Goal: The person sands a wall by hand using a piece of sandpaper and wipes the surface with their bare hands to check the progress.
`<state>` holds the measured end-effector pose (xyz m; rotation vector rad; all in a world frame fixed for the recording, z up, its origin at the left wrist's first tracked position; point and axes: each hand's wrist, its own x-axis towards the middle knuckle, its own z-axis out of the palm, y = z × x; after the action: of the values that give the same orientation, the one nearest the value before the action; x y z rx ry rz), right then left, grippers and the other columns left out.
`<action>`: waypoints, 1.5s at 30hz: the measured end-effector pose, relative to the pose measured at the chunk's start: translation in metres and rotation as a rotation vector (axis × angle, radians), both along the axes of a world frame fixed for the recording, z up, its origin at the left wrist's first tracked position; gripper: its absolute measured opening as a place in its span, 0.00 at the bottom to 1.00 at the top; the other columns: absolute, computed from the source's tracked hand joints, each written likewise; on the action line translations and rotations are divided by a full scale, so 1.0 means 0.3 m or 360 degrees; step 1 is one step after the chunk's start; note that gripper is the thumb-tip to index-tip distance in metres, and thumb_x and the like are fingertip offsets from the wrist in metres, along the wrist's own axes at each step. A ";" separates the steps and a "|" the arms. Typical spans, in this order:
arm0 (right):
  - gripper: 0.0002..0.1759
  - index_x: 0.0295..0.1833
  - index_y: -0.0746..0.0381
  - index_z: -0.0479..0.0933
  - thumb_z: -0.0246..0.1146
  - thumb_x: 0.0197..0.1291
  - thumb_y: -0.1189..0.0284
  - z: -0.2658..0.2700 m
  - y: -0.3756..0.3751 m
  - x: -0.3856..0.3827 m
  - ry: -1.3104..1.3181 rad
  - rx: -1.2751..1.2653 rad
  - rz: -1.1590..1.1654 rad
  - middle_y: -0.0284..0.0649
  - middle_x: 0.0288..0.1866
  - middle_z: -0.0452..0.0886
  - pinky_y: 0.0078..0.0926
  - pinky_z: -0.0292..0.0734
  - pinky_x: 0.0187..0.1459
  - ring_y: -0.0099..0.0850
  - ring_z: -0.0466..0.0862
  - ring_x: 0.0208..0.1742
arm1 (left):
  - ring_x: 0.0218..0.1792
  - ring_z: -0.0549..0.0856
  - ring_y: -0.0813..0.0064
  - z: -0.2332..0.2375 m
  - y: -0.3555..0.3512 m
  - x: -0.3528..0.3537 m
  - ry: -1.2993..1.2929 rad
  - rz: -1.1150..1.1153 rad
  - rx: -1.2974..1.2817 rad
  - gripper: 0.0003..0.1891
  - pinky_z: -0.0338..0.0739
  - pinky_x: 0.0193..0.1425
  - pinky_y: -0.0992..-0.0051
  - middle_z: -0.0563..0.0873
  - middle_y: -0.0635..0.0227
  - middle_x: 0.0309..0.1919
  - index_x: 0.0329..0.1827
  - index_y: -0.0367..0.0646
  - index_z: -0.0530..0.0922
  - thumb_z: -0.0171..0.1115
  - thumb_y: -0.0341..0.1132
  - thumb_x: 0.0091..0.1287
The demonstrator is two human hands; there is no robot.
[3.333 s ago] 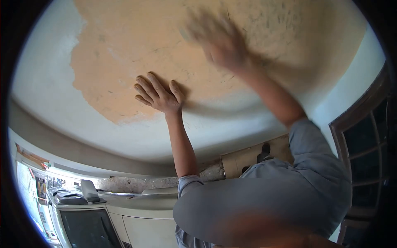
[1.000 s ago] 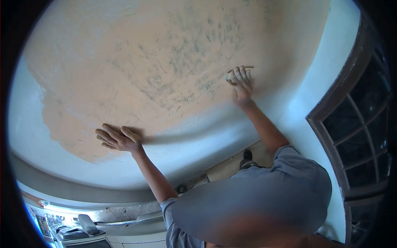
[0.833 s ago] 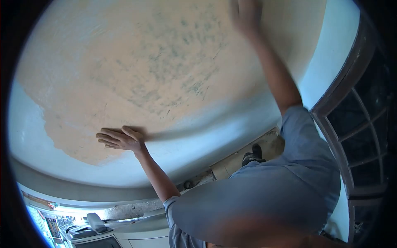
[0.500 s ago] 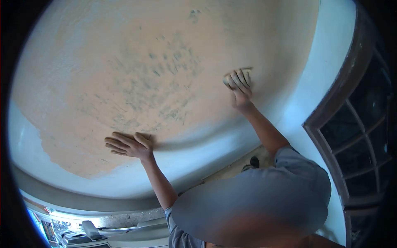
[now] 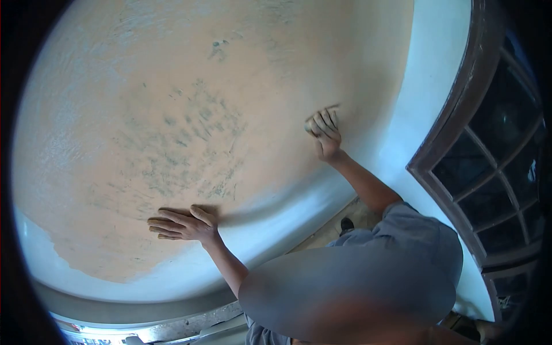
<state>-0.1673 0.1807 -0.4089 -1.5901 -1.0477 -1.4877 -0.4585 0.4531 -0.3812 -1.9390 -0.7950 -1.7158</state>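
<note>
Flat against a curved-looking wall (image 5: pixel 276 144), my left hand (image 5: pixel 187 224) has its fingers stretched out and holds nothing. The wall's surface is a beige-orange coat with dark grey-green smudges above that hand. Higher and to the right, my right hand (image 5: pixel 325 132) is closed and pressed to the beige coat. A thin flat piece with a dark straight edge (image 5: pixel 332 107) sticks out past its fingertips; most of it is hidden by the fingers, and I cannot make out its kind. Pale dust covers the fingers of both hands.
White wall (image 5: pixel 437 63) borders the beige coat on the right, beside a brown-framed window (image 5: pixel 437 155) with dark panes. Below are the floor (image 5: pixel 322 233) and a dark shoe (image 5: pixel 347 224). A pale ledge (image 5: pixel 132 313) runs along the lower left.
The view has shifted, so the wall's smudges appear lower and further left. Both hands show slightly lower in the picture. My left hand stays flat and my right hand stays closed.
</note>
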 end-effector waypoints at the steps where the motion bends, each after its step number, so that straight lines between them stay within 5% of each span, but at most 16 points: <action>1: 0.19 0.54 0.54 0.82 0.49 0.64 0.71 0.020 -0.010 0.024 -0.0101 -0.0048 0.0081 0.48 0.61 0.79 0.58 0.53 0.70 0.52 0.73 0.67 | 0.76 0.44 0.40 0.006 -0.004 0.014 0.0044 0.0001 0.0028 0.37 0.34 0.76 0.47 0.44 0.39 0.76 0.77 0.34 0.48 0.30 0.54 0.74; 5: 0.19 0.57 0.55 0.79 0.53 0.63 0.70 0.564 -0.062 0.069 -0.0240 0.0131 0.0013 0.47 0.61 0.78 0.52 0.60 0.69 0.51 0.73 0.65 | 0.77 0.45 0.46 0.010 -0.019 0.044 -0.0020 -0.0001 0.0046 0.37 0.32 0.77 0.52 0.46 0.44 0.76 0.77 0.36 0.50 0.29 0.56 0.74; 6: 0.22 0.63 0.55 0.75 0.53 0.63 0.69 0.667 -0.065 0.225 0.0404 -0.0126 -0.0179 0.49 0.64 0.75 0.50 0.60 0.69 0.51 0.71 0.67 | 0.77 0.45 0.46 0.003 -0.016 0.041 0.0010 -0.0029 0.0061 0.37 0.32 0.77 0.52 0.46 0.44 0.76 0.77 0.36 0.50 0.29 0.56 0.74; 8: 0.21 0.63 0.65 0.73 0.50 0.69 0.69 0.924 -0.123 0.057 -0.0407 0.0156 0.0053 0.50 0.68 0.71 0.41 0.52 0.75 0.44 0.65 0.73 | 0.77 0.44 0.44 -0.008 -0.009 0.046 -0.0003 -0.0033 0.0021 0.36 0.31 0.77 0.51 0.44 0.40 0.76 0.77 0.35 0.48 0.30 0.54 0.75; 15: 0.17 0.55 0.58 0.80 0.50 0.67 0.75 -0.139 -0.137 -0.032 0.0393 0.0051 0.0116 0.49 0.63 0.76 0.48 0.57 0.72 0.49 0.70 0.70 | 0.78 0.45 0.50 -0.104 -0.108 0.132 -0.0053 -0.0069 0.0032 0.37 0.30 0.77 0.54 0.46 0.44 0.76 0.77 0.37 0.51 0.30 0.57 0.74; 20: 0.14 0.52 0.63 0.80 0.54 0.66 0.73 -0.133 -0.412 -0.051 0.0985 0.0067 0.0377 0.48 0.51 0.84 0.32 0.75 0.57 0.40 0.83 0.55 | 0.77 0.45 0.45 0.019 -0.058 0.138 0.0129 0.0136 0.0200 0.36 0.31 0.76 0.49 0.45 0.49 0.77 0.78 0.46 0.52 0.31 0.59 0.73; 28: 0.17 0.57 0.69 0.78 0.61 0.67 0.70 -0.090 -0.582 0.100 0.1680 0.0992 0.0421 0.27 0.36 0.79 0.15 0.68 0.40 0.15 0.72 0.36 | 0.77 0.39 0.50 0.307 -0.487 0.534 0.0178 0.0026 0.0172 0.39 0.26 0.76 0.45 0.42 0.52 0.78 0.79 0.48 0.42 0.28 0.62 0.71; 32: 0.16 0.56 0.68 0.79 0.62 0.66 0.71 -0.136 -0.589 0.163 0.1654 0.1093 0.0707 0.28 0.39 0.78 0.15 0.68 0.41 0.15 0.73 0.39 | 0.69 0.65 0.52 0.018 -0.835 0.813 0.2080 -0.0766 0.0040 0.30 0.47 0.71 0.40 0.71 0.50 0.65 0.71 0.41 0.62 0.52 0.46 0.69; 33: 0.16 0.56 0.68 0.79 0.62 0.66 0.71 -0.140 -0.607 0.175 0.1676 0.1105 0.0713 0.28 0.39 0.78 0.15 0.68 0.41 0.15 0.73 0.39 | 0.66 0.70 0.52 -0.109 -0.872 0.789 0.1714 -0.0672 0.0804 0.27 0.52 0.72 0.45 0.73 0.56 0.64 0.67 0.48 0.69 0.58 0.47 0.66; 34: 0.15 0.56 0.68 0.78 0.61 0.67 0.72 -0.130 -0.623 0.179 0.1758 0.1208 0.0907 0.31 0.42 0.79 0.18 0.71 0.45 0.18 0.76 0.42 | 0.62 0.75 0.52 -0.190 -0.822 0.783 0.1968 -0.1928 0.0249 0.29 0.53 0.73 0.49 0.77 0.61 0.63 0.66 0.51 0.73 0.64 0.49 0.62; 35: 0.15 0.56 0.68 0.77 0.61 0.67 0.73 -0.121 -0.648 0.195 0.1823 0.1321 0.1093 0.33 0.45 0.80 0.22 0.74 0.48 0.20 0.79 0.44 | 0.59 0.79 0.57 -0.116 -0.859 0.756 0.2746 -0.2088 -0.0542 0.30 0.49 0.76 0.51 0.79 0.59 0.60 0.64 0.46 0.75 0.65 0.51 0.61; 37: 0.14 0.56 0.68 0.76 0.60 0.67 0.74 -0.109 -0.698 0.224 0.1868 0.1411 0.1263 0.37 0.47 0.81 0.27 0.74 0.51 0.24 0.80 0.47 | 0.60 0.78 0.58 0.003 -0.864 0.696 0.2363 -0.2622 -0.1310 0.30 0.62 0.69 0.51 0.82 0.58 0.57 0.65 0.45 0.74 0.64 0.51 0.62; 38: 0.14 0.56 0.68 0.75 0.59 0.67 0.76 -0.106 -0.723 0.231 0.1919 0.1468 0.1460 0.40 0.49 0.81 0.32 0.75 0.55 0.28 0.81 0.50 | 0.59 0.79 0.57 0.057 -0.825 0.677 0.1869 -0.2910 -0.0863 0.28 0.71 0.61 0.53 0.82 0.57 0.56 0.64 0.44 0.75 0.63 0.49 0.64; 40: 0.13 0.55 0.68 0.75 0.59 0.66 0.76 -0.096 -0.757 0.242 0.1940 0.1457 0.1536 0.40 0.49 0.81 0.33 0.75 0.55 0.28 0.81 0.50 | 0.62 0.78 0.53 0.079 -0.674 0.712 0.1106 -0.3197 -0.0323 0.34 0.68 0.67 0.53 0.79 0.56 0.61 0.63 0.40 0.75 0.61 0.58 0.63; 42: 0.13 0.55 0.68 0.75 0.59 0.66 0.77 -0.094 -0.756 0.249 0.1943 0.1433 0.1645 0.41 0.49 0.81 0.34 0.75 0.55 0.29 0.81 0.51 | 0.68 0.70 0.47 0.135 -0.617 0.657 0.0466 -0.3692 -0.0879 0.39 0.49 0.74 0.39 0.70 0.53 0.68 0.73 0.41 0.61 0.46 0.64 0.69; 45: 0.12 0.54 0.67 0.75 0.58 0.66 0.78 -0.096 -0.765 0.248 0.1837 0.1326 0.1736 0.41 0.49 0.81 0.34 0.75 0.56 0.29 0.81 0.51 | 0.63 0.74 0.45 0.186 -0.653 0.652 -0.0144 -0.4149 -0.0922 0.37 0.61 0.70 0.43 0.74 0.50 0.65 0.74 0.41 0.59 0.45 0.60 0.72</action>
<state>-0.0930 -0.0488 -0.4376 -0.7230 -0.3247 -0.0585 -0.2629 0.2573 -0.3253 1.0261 -1.0252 0.6932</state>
